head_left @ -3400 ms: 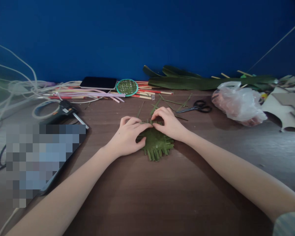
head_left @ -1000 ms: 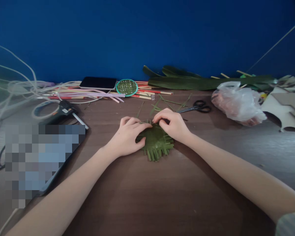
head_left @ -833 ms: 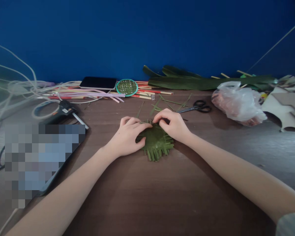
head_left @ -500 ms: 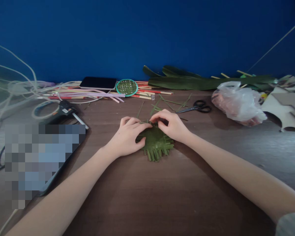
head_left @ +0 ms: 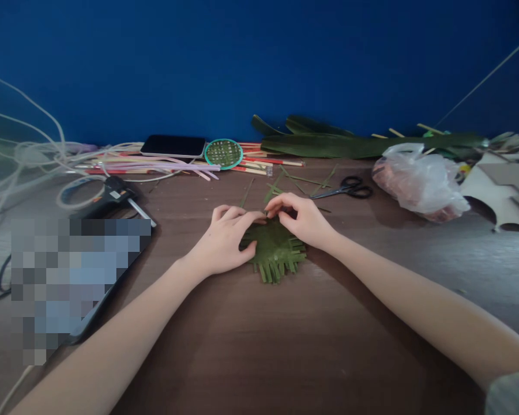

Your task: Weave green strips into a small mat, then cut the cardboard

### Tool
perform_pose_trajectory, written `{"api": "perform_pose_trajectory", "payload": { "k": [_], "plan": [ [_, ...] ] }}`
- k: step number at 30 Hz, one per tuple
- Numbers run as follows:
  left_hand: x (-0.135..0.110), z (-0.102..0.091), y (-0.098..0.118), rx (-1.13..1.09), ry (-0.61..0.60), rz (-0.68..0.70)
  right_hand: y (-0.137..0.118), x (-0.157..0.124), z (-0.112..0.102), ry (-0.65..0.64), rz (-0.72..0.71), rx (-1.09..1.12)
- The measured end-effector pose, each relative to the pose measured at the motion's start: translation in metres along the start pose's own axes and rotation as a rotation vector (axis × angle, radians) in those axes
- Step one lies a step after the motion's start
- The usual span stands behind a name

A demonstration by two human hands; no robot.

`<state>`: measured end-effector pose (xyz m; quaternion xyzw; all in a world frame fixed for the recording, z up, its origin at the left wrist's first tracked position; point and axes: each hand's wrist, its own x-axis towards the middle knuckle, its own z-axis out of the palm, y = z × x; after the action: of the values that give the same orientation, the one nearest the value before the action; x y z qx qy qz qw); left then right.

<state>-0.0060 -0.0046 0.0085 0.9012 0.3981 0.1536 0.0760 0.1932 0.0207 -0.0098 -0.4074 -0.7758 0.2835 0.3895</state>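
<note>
Change is small here, in the head view, the only one you have. Your right hand [head_left: 305,222] has curled up. A few seconds ago its fingers lay flatter on the far edge of the mat [head_left: 277,251]. Now the thumb and fingertips are pinched together on that far edge, right next to the fingertips of your left hand [head_left: 222,242]. The bit they pinch is too small to see well.

Your left hand has hardly moved. It lies open on the left side of the mat, with its fingers along the far edge and its thumb down on the green, pressing it flat. The mat has stayed where it was, on the table [head_left: 285,346] in front of you, with its loose ends sticking out toward you. So I think the work is still on the same spot at the far edge, and it goes in tiny moves.

Thin green strips [head_left: 285,181] lie just behind your hands. The scissors [head_left: 346,188] are near, behind and to the right. Further right are a plastic bag [head_left: 419,181] and some card [head_left: 501,190]. Long leaves [head_left: 363,144] lie by the blue wall. A phone [head_left: 173,145], a little round disc [head_left: 224,153] and sticks [head_left: 259,164] lie at the back too. On the left are a glue gun [head_left: 112,196], white cords [head_left: 34,155] and a blurred patch [head_left: 73,282].

Nothing lies between your hands and the mat. Only the loose strips are close to your fingers.
</note>
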Motion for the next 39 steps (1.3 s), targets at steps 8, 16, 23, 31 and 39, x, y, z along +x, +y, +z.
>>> {"api": "perform_pose_trajectory", "payload": {
  "k": [8,16,23,31,39],
  "plan": [
    [0.0003,0.0007,-0.0011,0.007,-0.002,0.005,0.0023,-0.0005,0.0005,-0.002,0.019,0.037],
    [-0.0017,0.0034,-0.0049,0.018,0.004,0.026,0.0017,-0.0001,0.0005,-0.011,0.008,0.016],
    [0.0006,0.0013,-0.0027,-0.029,-0.012,-0.022,-0.0009,0.0008,0.0002,-0.049,-0.023,-0.042],
    [0.0010,0.0010,-0.0044,-0.102,-0.018,-0.065,-0.0002,0.0005,-0.0001,-0.041,0.005,-0.025],
    [0.0013,0.0014,-0.0041,-0.095,-0.021,-0.071,0.0002,-0.0004,-0.0012,-0.034,-0.013,-0.012]
  ]
}}
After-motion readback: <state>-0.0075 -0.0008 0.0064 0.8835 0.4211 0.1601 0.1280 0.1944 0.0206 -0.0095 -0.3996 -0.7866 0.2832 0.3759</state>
